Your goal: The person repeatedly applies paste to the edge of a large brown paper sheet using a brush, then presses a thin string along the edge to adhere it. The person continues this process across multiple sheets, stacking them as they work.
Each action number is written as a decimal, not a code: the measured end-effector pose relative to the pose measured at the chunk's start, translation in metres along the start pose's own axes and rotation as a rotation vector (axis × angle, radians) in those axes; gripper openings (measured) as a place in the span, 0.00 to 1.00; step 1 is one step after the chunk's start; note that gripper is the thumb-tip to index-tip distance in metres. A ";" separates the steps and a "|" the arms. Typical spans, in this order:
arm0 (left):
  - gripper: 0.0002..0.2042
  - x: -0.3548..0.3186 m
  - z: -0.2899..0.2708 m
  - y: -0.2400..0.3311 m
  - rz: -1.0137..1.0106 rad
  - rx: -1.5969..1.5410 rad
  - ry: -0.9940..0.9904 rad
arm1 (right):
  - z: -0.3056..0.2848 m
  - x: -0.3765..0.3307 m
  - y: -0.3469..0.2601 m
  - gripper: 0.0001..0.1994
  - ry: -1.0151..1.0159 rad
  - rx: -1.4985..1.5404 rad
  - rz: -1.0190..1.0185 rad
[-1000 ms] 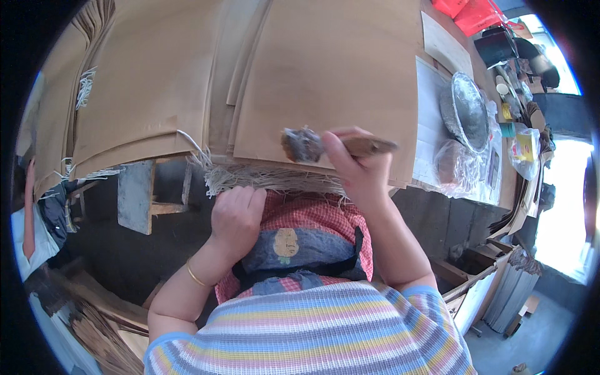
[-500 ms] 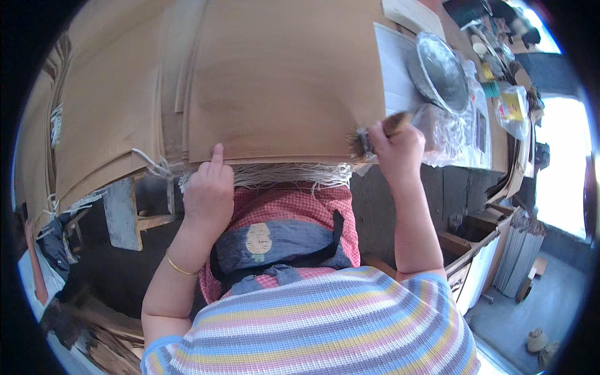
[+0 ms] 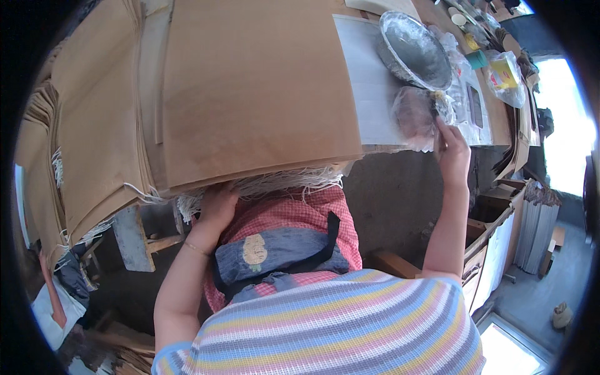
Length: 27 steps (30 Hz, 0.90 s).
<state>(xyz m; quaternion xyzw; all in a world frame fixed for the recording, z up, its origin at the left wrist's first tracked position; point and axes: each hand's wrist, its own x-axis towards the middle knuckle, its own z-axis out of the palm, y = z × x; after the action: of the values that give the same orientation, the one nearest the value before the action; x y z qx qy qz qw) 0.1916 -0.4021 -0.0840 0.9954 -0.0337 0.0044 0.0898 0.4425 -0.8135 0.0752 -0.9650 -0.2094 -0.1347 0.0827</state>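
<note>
A stack of large brown paper sheets (image 3: 262, 94) lies in front of me, with a bundle of white strings (image 3: 281, 184) hanging along its near edge. My left hand (image 3: 219, 209) is at the left end of these strings; its fingers are hidden under the paper's edge and among the strings. Over to the right, my right hand (image 3: 454, 150) is closed around a brush (image 3: 439, 112), partly hidden and blurred. The brush is near the close rim of a grey metal bowl (image 3: 415, 53), beside a brown thing wrapped in clear plastic (image 3: 414, 115).
More brown paper stacks (image 3: 97, 119) with white strings stand to the left. A white sheet (image 3: 369, 81) lies under the bowl. Beyond it are a phone (image 3: 475, 106), a green cup (image 3: 476, 59) and a yellow pack in a clear bag (image 3: 505, 74). An open drawer (image 3: 494, 209) stands below right.
My right hand has carried the brush from the paper's near right corner rightward to the bowl. My left hand has left the paper's top, and its fingers have slipped under the near edge.
</note>
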 end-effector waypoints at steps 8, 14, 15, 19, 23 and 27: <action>0.02 -0.018 -0.097 0.020 0.041 -0.391 0.163 | -0.020 -0.051 -0.118 0.12 -0.033 0.582 -0.202; 0.05 -0.020 -0.192 0.054 -0.263 -0.959 0.042 | 0.030 -0.069 -0.243 0.11 -0.559 1.221 -0.568; 0.05 -0.024 -0.205 0.051 -0.351 -1.034 -0.077 | 0.030 -0.066 -0.241 0.09 -0.714 1.213 -0.657; 0.09 -0.044 -0.227 0.022 -0.050 -0.461 0.188 | -0.009 -0.057 -0.177 0.08 -0.663 1.301 -0.354; 0.09 -0.038 -0.229 -0.008 -0.036 -0.358 0.389 | -0.048 -0.030 -0.131 0.09 -0.411 0.981 -0.153; 0.01 0.014 -0.187 -0.038 -0.264 -0.599 0.301 | -0.003 0.006 -0.124 0.05 -0.398 0.963 0.063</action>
<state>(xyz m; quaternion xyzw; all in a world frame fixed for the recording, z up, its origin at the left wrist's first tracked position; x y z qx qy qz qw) 0.2074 -0.3321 0.0938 0.9090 0.1088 0.1291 0.3811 0.3939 -0.7006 0.0927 -0.8303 -0.2300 0.1655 0.4799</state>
